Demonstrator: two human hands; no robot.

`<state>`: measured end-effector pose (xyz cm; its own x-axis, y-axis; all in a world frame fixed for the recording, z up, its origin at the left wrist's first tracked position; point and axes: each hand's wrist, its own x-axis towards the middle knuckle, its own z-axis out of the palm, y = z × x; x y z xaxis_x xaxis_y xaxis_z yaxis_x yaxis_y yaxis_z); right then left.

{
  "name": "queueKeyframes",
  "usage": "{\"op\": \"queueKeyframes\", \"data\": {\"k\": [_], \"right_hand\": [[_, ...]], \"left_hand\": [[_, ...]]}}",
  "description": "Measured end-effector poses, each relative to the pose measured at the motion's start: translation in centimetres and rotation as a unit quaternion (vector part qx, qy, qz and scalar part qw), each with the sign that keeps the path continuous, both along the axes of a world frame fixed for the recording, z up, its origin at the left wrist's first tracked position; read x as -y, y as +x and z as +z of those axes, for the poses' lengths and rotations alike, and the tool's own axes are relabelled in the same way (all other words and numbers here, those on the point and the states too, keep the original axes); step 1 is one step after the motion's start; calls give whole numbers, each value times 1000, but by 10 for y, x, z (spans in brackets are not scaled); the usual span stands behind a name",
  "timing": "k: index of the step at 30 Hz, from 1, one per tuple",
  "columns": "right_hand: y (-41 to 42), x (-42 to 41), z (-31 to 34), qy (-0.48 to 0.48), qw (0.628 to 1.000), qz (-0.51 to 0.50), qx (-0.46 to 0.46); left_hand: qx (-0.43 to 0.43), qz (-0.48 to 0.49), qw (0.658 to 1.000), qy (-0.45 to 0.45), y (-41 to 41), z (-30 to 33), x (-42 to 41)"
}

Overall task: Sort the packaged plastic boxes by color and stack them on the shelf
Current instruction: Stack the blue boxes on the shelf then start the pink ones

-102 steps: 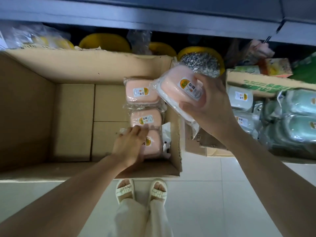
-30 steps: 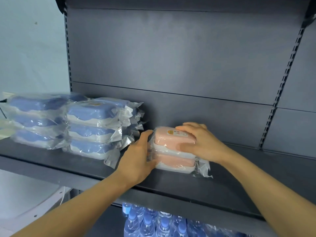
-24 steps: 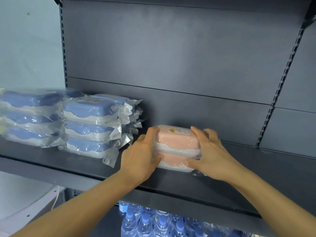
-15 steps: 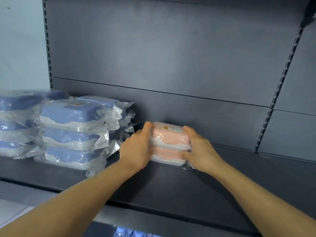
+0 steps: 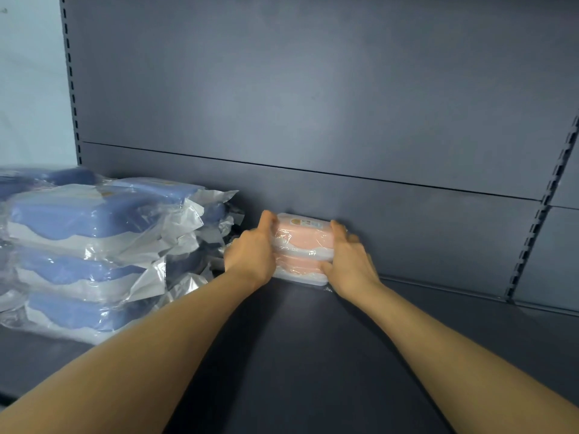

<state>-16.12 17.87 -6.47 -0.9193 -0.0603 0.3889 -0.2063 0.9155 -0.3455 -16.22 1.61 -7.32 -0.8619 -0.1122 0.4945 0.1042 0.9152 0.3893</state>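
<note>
the left hand (image 5: 250, 256) and the right hand (image 5: 349, 264) clasp the two stacked pink boxes (image 5: 300, 249) from either side, fingers curled round the wrapped ends. the pile sits between the palms on the shelf (image 5: 297, 355), at or very near the back panel (image 5: 407, 227); contact cannot be told. just beyond the left hand stand the blue boxes (image 5: 94, 255) in their own stacks. to finish well, square both pink lids one over the other, keep crinkled wrap from snagging the blue pile, then let go evenly.
</note>
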Motion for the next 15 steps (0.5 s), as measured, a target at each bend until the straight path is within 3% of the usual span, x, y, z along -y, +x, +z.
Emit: {"op": "queueKeyframes", "data": {"k": [9,15], "right_hand": [[13,-2,4,27,1000,-8,4],[69,-6,19,75,996,3,-50]], "left_hand": [[52,-15,998,11,11,3,1],[29,-26,998,-47,63,11,3]]}}
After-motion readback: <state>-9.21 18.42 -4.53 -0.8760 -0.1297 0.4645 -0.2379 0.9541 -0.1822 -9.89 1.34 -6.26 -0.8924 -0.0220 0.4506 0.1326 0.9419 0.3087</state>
